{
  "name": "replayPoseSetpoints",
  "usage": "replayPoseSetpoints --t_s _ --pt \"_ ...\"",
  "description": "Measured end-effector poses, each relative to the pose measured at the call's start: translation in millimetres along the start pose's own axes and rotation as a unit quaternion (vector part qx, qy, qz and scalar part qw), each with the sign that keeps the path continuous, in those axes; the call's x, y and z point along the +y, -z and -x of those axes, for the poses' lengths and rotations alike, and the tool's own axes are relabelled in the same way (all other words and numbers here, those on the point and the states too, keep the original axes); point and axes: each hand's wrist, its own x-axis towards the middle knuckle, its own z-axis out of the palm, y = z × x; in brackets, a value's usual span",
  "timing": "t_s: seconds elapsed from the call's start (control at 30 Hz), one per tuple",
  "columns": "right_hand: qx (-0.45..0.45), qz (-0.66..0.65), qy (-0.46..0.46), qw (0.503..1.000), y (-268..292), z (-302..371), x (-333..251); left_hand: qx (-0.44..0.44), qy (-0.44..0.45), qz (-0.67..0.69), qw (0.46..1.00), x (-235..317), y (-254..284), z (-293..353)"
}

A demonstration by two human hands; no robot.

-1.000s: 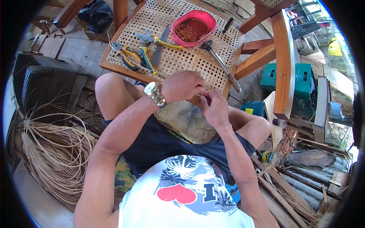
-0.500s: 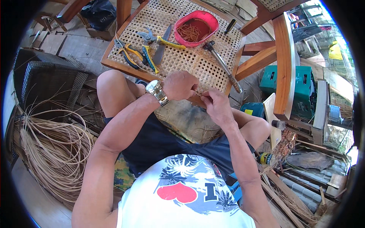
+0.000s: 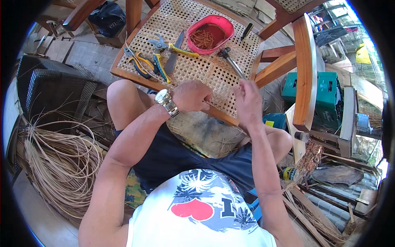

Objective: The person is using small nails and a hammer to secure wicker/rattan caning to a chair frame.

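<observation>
My left hand (image 3: 192,95), a metal-banded watch (image 3: 165,101) on its wrist, is closed at the front edge of a wooden chair's woven cane seat (image 3: 197,73). Whatever its fingers pinch is too small to make out. My right hand (image 3: 249,101) is over the seat's right front, its thumb apart from the other fingers. It covers the lower handle of a hammer (image 3: 232,61) lying on the seat; a firm grip does not show. Yellow-handled pruning shears (image 3: 161,45), pliers (image 3: 139,64) and a knife blade (image 3: 172,61) lie left of a pink tub (image 3: 210,35) holding thin brown sticks.
A dark-handled tool (image 3: 247,31) lies right of the tub. Coiled rattan strands (image 3: 61,164) fill the left side. To the right are a curved wooden chair part (image 3: 305,74), a green crate (image 3: 328,94) and scrap wood (image 3: 306,210). My bent knees flank the seat's front.
My right hand has left its pinch beside my left hand and moved right and up, over the hammer handle. My left hand stays closed near the seat edge.
</observation>
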Motion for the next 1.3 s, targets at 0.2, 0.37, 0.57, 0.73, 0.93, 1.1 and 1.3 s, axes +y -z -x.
replayPoseSetpoints --t_s 0.2,0.37,0.57,0.73,0.93,1.1,1.3 --pt "0.043 0.218 0.043 0.974 -18.5 -50.3 42.5 -0.025 0.013 -0.009 1.0 -4.8 3.7 -3.5" --pt "0.057 0.194 0.021 0.979 -13.6 -38.1 34.7 -0.017 0.031 -0.005 0.999 -6.0 2.7 -2.3" --pt "-0.035 -0.046 -0.138 0.989 27.3 79.2 -7.2 0.047 0.019 -0.029 0.998 -4.7 -5.4 -6.7" --pt "0.041 -0.033 0.007 0.999 1.4 136.7 -20.5 0.018 0.087 -0.045 0.995 -0.3 -1.9 -10.2" --pt "0.019 -0.011 -0.001 1.0 -9.1 140.9 -9.3 -0.005 0.089 -0.052 0.995 -3.7 -1.7 -11.8" --pt "0.038 -0.012 0.017 0.999 -2.1 139.3 -16.8 0.03 0.078 -0.041 0.996 -4.2 -5.6 -7.8" --pt "-0.019 0.033 -0.004 0.999 -10.0 138.5 -6.3 0.016 0.078 -0.043 0.996 -7.3 -2.6 -9.3"
